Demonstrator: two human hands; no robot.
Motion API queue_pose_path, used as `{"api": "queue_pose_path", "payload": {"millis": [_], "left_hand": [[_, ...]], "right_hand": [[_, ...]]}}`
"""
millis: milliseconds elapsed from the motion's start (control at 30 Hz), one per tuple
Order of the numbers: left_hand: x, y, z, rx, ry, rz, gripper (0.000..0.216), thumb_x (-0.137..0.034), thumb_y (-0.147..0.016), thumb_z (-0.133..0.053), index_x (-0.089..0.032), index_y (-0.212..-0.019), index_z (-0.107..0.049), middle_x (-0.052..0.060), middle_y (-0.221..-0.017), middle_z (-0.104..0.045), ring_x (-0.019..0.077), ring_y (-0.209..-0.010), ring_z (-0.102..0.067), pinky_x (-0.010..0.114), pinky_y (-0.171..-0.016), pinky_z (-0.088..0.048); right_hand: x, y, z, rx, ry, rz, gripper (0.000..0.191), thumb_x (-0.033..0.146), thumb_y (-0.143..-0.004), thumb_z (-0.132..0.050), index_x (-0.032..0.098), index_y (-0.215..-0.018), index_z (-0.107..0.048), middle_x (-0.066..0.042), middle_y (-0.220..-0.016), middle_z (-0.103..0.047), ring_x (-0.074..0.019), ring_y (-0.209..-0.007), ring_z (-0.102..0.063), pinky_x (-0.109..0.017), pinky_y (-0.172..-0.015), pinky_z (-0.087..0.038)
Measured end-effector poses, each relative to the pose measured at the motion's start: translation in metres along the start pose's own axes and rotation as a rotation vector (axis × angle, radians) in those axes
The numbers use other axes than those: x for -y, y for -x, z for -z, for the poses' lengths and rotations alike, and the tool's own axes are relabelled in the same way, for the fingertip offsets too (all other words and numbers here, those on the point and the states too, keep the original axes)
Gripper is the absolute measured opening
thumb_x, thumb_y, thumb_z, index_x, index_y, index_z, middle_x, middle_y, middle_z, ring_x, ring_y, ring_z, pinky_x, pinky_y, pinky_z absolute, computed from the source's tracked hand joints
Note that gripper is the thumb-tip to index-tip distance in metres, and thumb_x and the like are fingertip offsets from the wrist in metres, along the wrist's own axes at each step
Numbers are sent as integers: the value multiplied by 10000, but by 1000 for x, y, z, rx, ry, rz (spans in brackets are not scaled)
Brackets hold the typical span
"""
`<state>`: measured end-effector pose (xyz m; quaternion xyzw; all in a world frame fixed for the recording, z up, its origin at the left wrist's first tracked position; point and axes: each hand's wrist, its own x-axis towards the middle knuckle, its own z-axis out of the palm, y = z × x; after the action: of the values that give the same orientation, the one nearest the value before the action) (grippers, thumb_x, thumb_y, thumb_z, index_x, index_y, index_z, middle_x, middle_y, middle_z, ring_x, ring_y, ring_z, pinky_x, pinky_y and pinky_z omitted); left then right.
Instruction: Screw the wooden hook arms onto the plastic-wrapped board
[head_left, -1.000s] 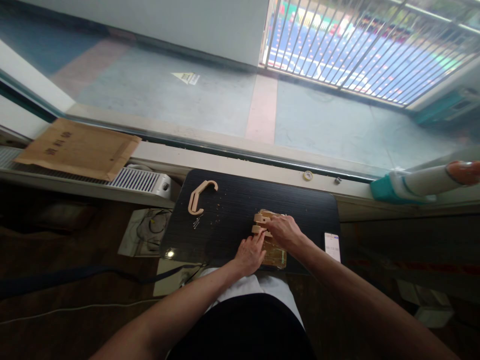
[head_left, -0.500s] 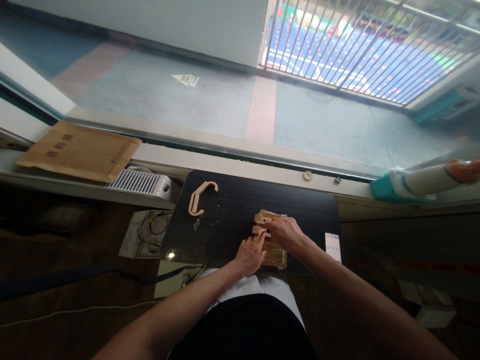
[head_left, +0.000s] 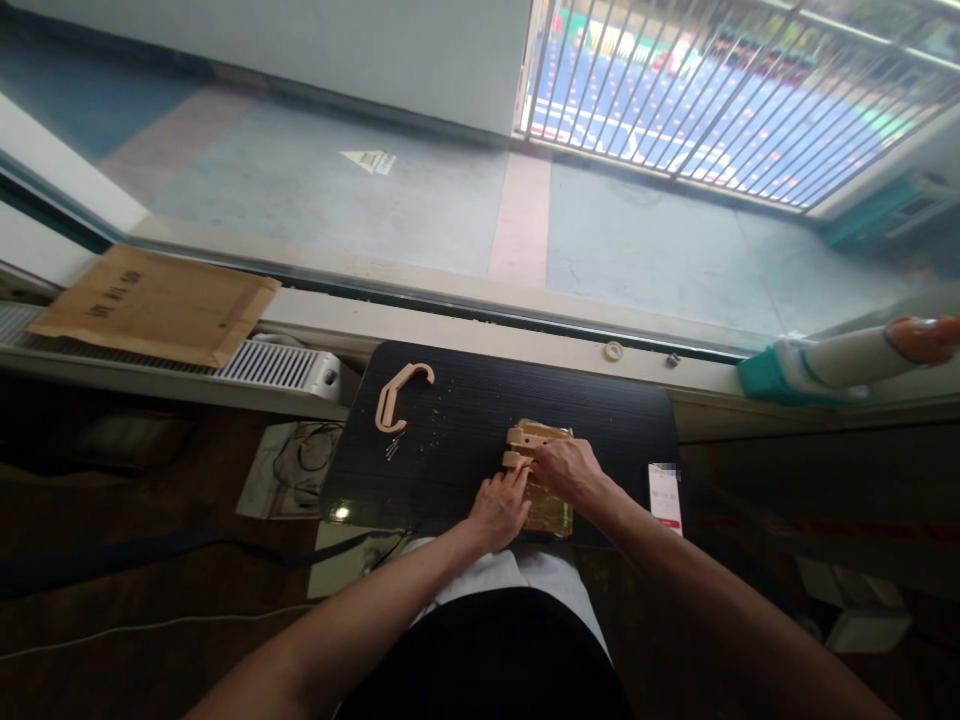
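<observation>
Under my hands a pale wooden piece (head_left: pixel 517 437) with small dark holes lies across a yellowish taped block (head_left: pixel 551 515). Two of its rounded ends stick out past the block's left side. My left hand (head_left: pixel 501 508) holds the wood steady from the near side, its fingertips pressed on the lower bar. From the right, my right hand (head_left: pixel 571 468) comes in with fingers pinched together just above that bar. Whatever sits in the pinch is too small or too hidden to name. Farther left rests a hook-shaped wooden part (head_left: pixel 388 405), with several thin metal screws or nails (head_left: pixel 393 448) beside it.
The black table (head_left: pixel 465 385) stands against the window sill, crumbs scattered on it. A phone (head_left: pixel 664 497) lies at its right edge. On the sill are a tape roll (head_left: pixel 613 351) and a teal holder (head_left: pixel 769 375). A brown envelope (head_left: pixel 157 305) covers part of the radiator (head_left: pixel 300 368).
My right hand has shifted slightly toward me, uncovering more of the upper wooden bar and its holes. My left hand stays in place on the wood.
</observation>
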<state>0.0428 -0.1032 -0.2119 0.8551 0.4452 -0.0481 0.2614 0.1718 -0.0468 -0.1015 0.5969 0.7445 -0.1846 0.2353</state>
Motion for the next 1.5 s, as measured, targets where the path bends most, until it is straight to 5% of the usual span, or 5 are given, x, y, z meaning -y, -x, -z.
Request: {"api": "queue_pose_path", "payload": {"millis": [1500], "left_hand": [[-4, 1, 3, 17, -19, 25, 565, -321, -869, -396, -137, -1396, -311, 89, -1488, -288, 255, -1063, -497, 402, -870, -450]], "right_hand": [[-5, 5, -3, -12, 26, 12, 318, 246, -860, -424, 155, -809, -724, -126, -859, -720, -208, -789, -671, -270, -682, -488]]}}
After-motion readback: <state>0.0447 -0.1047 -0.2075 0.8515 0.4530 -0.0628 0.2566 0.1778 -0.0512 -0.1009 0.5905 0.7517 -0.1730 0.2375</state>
